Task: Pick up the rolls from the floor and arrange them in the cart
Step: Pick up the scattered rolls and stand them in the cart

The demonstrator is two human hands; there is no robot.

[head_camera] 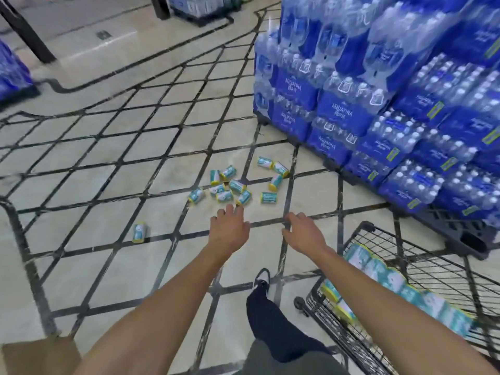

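head view: open floor (94, 163) is stretching left of the rolls (230, 186), one stray roll (140, 233) lying apart to the left. stacked water packs (384, 104) reading "aquafina" are crowding the right. both hands are reaching out, left hand (228, 228) and right hand (303, 234) spread and empty, fingertips just short of the rolls. the cart (405, 301) is holding rolls at the lower right.

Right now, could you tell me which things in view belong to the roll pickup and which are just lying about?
Part of the job:
- rolls scattered on the floor
- lone roll off to the left
- cart, already holding rolls
- left hand and right hand, both empty

Just there:
- stacked water packs
- cardboard box
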